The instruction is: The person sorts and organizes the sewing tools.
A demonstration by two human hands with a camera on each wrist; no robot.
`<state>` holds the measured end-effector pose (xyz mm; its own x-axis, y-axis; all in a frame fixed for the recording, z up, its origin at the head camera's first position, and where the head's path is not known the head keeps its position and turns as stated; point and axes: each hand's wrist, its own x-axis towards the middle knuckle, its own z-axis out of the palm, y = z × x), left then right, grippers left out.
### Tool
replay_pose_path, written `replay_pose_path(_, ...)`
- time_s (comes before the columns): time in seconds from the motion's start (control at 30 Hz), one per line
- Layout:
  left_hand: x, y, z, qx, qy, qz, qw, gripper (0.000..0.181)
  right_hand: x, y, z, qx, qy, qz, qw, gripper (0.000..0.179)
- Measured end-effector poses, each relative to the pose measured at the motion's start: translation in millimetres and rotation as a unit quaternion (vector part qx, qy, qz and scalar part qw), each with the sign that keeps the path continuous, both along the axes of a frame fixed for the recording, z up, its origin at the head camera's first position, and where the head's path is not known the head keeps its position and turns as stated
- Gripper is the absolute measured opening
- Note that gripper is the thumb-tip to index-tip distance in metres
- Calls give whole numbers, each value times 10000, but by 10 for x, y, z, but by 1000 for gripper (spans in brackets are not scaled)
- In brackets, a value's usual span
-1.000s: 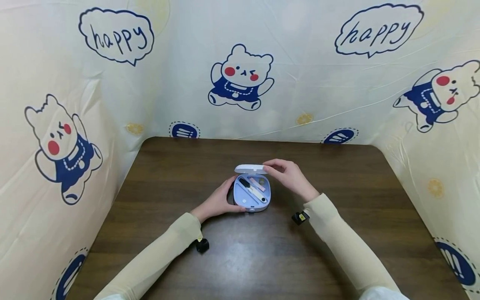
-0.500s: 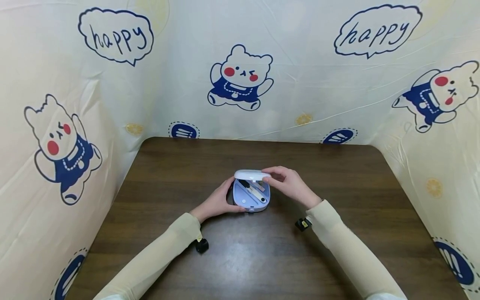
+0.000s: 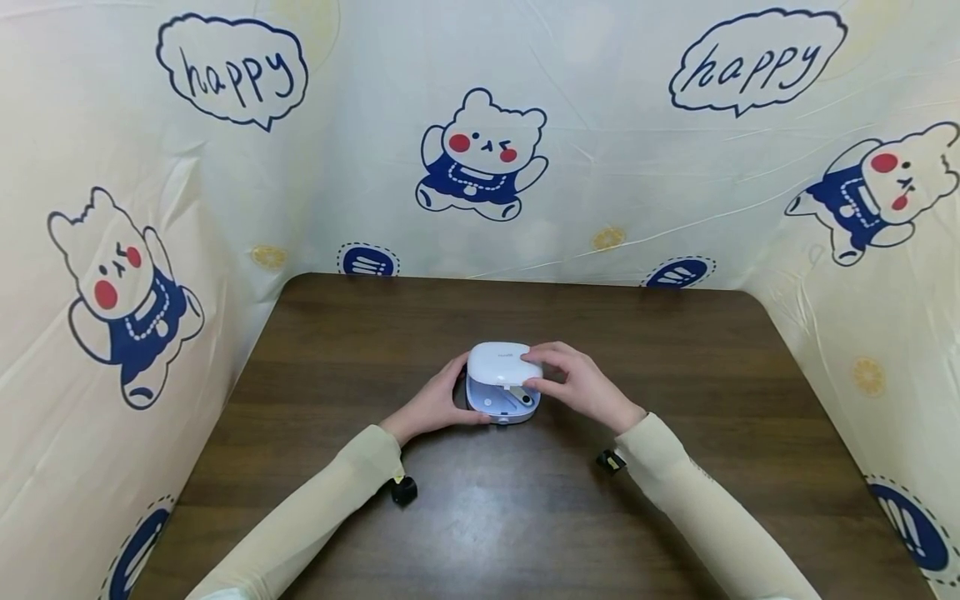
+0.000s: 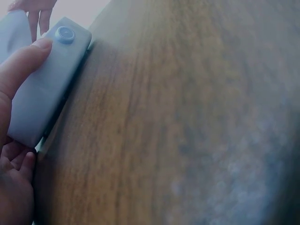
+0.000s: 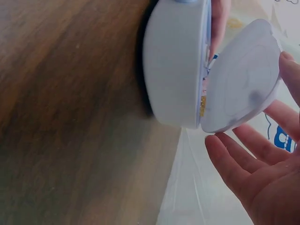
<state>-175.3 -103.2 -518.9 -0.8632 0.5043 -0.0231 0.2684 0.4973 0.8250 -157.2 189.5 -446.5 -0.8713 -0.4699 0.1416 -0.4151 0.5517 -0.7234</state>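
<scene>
A small blue case (image 3: 491,410) with a hinged white lid (image 3: 497,364) sits mid-table, the lid tilted partway over it. My left hand (image 3: 429,406) grips the case from the left, thumb along its front wall close to a round button (image 4: 64,34) in the left wrist view. At the right edge of the lid, my right hand (image 3: 583,383) holds it between thumb and fingers. Under the lid, the end of a white stick-like tool (image 3: 522,395) shows; the rest of the contents is hidden. The right wrist view shows the gap between case wall (image 5: 173,65) and lid (image 5: 246,77).
The case rests on a dark brown wooden table (image 3: 360,333). A pale curtain (image 3: 615,167) printed with cartoon bears surrounds the table's back and sides. Each sleeve cuff has a small black camera (image 3: 405,492) below it.
My right hand has swung the lid forward and down from nearly upright, covering most of the contents. The left hand and the case have stayed in place.
</scene>
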Motion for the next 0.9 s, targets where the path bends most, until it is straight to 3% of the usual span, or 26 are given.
replay_pose_path(0.3, 16, 4, 9, 5, -120, 10, 9999, 119, 32, 13, -62, 459, -246, 128, 9986, 57)
replay_pose_path(0.57, 6, 7, 33, 64, -238, 6, 9997, 119, 68, 8, -101, 505, -195, 149, 9984, 60)
replay_pose_path(0.9, -12, 2, 2, 45, -169, -21, 9998, 119, 116, -30, -204, 679, 243, 244, 9971, 61)
